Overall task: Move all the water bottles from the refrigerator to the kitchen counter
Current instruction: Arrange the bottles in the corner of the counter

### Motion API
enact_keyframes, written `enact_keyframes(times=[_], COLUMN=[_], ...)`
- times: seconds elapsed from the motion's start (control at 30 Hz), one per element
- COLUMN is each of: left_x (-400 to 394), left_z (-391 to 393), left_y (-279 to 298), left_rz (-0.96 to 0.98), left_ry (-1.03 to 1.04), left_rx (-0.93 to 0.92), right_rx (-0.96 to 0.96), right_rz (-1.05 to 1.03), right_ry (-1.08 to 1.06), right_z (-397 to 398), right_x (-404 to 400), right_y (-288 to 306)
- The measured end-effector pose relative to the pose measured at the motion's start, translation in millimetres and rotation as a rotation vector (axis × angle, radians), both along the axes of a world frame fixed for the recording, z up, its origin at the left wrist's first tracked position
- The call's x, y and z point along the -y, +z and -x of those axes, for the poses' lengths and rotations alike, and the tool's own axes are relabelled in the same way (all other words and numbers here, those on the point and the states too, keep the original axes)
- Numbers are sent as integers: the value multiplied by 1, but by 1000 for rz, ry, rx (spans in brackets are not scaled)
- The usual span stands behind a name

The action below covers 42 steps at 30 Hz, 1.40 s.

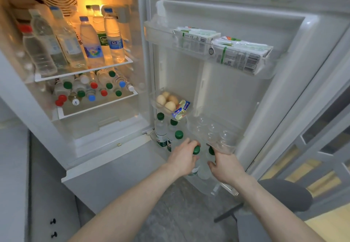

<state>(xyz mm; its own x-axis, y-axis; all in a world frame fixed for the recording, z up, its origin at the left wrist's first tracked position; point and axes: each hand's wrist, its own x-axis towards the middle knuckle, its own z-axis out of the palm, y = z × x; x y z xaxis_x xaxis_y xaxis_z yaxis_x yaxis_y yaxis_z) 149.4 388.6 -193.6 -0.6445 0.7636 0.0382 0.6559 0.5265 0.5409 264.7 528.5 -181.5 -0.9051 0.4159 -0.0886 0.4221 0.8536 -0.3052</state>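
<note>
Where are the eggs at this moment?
In the head view, the eggs lie in a small clear tray on the open refrigerator door, beside the butter packets and above the green-capped water bottles in the bottom door shelf.

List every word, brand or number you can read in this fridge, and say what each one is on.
Nothing here reads with certainty.
Green label on a top-shelf bottle: a logo, possibly "C'estbon", too blurred to confirm.
Blue label on the bottle beside it: a white logo, unreadable.
Cartons in the door rack: barcodes and fine print, too small.
Green-capped door bottles: labels blurred.
Butter packs: print unreadable.
</note>
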Motion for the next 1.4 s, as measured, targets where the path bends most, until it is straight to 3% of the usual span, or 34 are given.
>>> enact_keyframes(times=[0.3, 0.67, 0.97, 1.4], left_x=[20, 103, 171, 244], left_z=[-17, -39, -43, -82], left_y=[1, 63, 83, 80], left_rz=[-191, -492, -533, -415], left_ry=[78, 200, 349, 703], left_rx=[3, -3, 27, -6], right_rx=[-8, -172, -349, -272], right_rz=[8, -2, 100, 255], right_ry=[81, 277, 323, 674], right_z=[-13, -53, -33, 35], right_x=[5, 54, 79, 126], right_y=[0, 37, 104, 104])
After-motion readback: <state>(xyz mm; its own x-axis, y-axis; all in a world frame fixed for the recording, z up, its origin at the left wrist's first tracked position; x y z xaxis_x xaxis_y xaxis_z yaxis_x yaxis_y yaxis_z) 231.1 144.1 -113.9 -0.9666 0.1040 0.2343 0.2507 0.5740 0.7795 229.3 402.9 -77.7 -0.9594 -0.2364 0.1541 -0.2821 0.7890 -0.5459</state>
